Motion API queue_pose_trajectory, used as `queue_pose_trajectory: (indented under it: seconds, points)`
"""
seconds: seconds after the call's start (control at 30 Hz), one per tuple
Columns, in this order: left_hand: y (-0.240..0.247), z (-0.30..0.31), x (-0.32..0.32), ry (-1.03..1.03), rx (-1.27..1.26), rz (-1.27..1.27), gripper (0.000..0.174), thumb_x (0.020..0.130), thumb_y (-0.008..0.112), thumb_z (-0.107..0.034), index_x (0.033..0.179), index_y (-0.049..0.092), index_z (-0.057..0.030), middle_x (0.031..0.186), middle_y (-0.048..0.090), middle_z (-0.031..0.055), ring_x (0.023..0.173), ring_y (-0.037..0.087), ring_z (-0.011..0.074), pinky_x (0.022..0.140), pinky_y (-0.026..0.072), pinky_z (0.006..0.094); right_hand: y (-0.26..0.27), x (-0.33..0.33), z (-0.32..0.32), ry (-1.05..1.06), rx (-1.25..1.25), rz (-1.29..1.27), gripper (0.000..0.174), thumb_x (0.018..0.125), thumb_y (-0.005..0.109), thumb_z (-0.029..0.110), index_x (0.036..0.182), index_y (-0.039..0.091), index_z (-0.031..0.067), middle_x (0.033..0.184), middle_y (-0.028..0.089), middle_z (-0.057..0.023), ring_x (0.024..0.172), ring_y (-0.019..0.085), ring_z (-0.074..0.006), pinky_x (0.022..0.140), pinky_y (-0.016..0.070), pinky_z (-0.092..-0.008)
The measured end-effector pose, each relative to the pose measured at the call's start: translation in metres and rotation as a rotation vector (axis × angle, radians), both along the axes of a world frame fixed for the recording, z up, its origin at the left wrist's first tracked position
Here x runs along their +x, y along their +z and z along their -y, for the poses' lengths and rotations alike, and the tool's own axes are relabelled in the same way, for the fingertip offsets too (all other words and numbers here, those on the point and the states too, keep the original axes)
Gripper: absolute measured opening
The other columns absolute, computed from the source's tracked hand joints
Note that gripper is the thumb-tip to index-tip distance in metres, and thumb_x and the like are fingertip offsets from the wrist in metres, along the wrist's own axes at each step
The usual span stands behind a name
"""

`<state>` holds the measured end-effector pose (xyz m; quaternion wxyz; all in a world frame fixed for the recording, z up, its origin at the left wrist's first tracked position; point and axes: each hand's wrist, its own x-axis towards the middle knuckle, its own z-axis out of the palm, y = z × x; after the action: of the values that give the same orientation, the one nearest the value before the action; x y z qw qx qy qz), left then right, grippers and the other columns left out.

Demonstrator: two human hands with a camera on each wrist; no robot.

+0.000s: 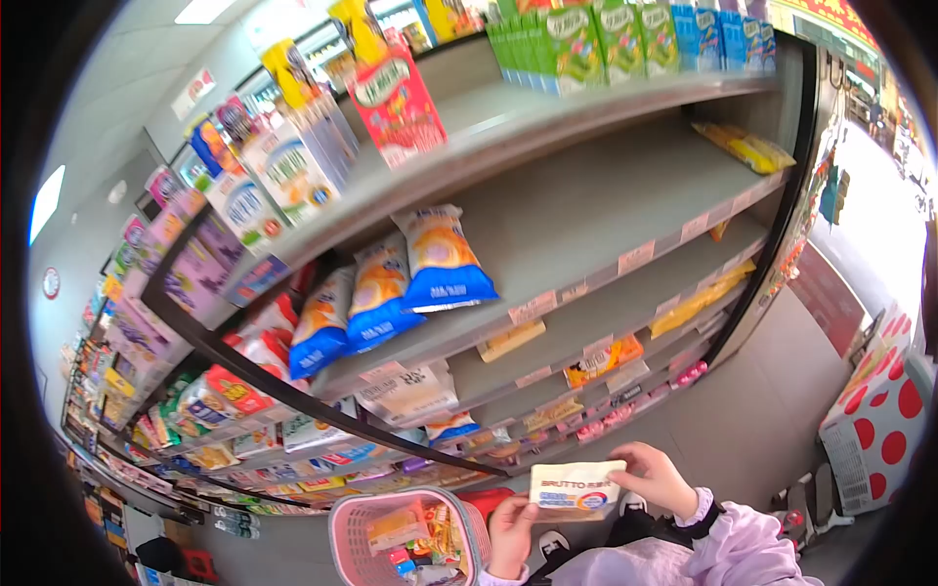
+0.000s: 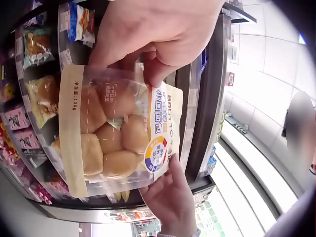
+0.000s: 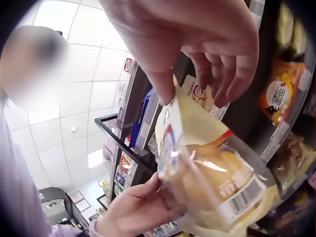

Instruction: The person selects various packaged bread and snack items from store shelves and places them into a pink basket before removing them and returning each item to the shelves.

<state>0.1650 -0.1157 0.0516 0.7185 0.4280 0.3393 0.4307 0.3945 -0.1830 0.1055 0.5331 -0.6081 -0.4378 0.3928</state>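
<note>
Both hands hold a cream pouch of small bread rolls (image 1: 575, 488) with a clear window, raised in front of the person's body. In the head view the left hand (image 1: 510, 537) grips its left end. The right hand (image 1: 660, 481) pinches the upper right corner. Several browned rolls show through the window in the left wrist view, where the left hand (image 2: 158, 34) has its thumb on the printed front. From the right wrist, the right hand (image 3: 197, 44) has its thumb at the pouch's top edge (image 3: 190, 116); the left hand (image 3: 140, 207) holds the far side.
A pink shopping basket (image 1: 342, 532) with packaged food inside stands beside the left hand. Ahead runs a shelf unit (image 1: 576, 215) holding blue-and-orange snack bags (image 1: 445, 259), with drink cartons (image 1: 576, 44) on top. A red-dotted box (image 1: 874, 430) stands at the right, near the bright doorway.
</note>
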Motion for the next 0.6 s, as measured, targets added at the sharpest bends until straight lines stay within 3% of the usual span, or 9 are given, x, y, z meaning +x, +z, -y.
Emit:
queue_pose_trajectory:
  seconds: [0.17, 0.33, 0.6]
  points:
    - [0.013, 0.022, 0.019, 0.035, -0.12, 0.039, 0.01, 0.083, 0.055, -0.002, 0.092, 0.054, 0.0021, 0.093, 0.059, 0.0071, 0.083, 0.054, 0.011, 0.077, 0.0423, 0.0233, 0.014, 0.029, 0.031, 0.037, -0.096, 0.209, 0.042, 0.066, 0.075, 0.028, 0.087, 0.056, -0.0024, 0.08, 0.057, -0.0108, 0.069, 0.059, -0.0166, 0.061, 0.0487, -0.0269]
    - [0.041, 0.034, 0.032, 0.151, -0.103, 0.066, 0.01, 0.085, 0.053, -0.003, 0.092, 0.054, 0.0028, 0.087, 0.06, 0.0064, 0.078, 0.055, 0.0108, 0.072, 0.0424, 0.0216, 0.019, 0.042, 0.038, 0.264, 0.0, 0.258, 0.028, 0.074, 0.067, 0.028, 0.083, 0.064, 0.0017, 0.069, 0.063, -0.0096, 0.061, 0.059, -0.0165, 0.059, 0.0476, -0.0262]
    - [0.057, 0.05, 0.059, 0.194, -0.052, 0.089, 0.01, 0.085, 0.053, -0.004, 0.091, 0.055, 0.0032, 0.086, 0.06, 0.0064, 0.076, 0.055, 0.0103, 0.069, 0.0424, 0.0206, 0.025, 0.057, 0.04, 0.37, 0.008, 0.161, 0.031, 0.075, 0.066, 0.024, 0.09, 0.062, -0.0024, 0.072, 0.063, -0.0101, 0.062, 0.058, -0.0129, 0.061, 0.0475, -0.0255]
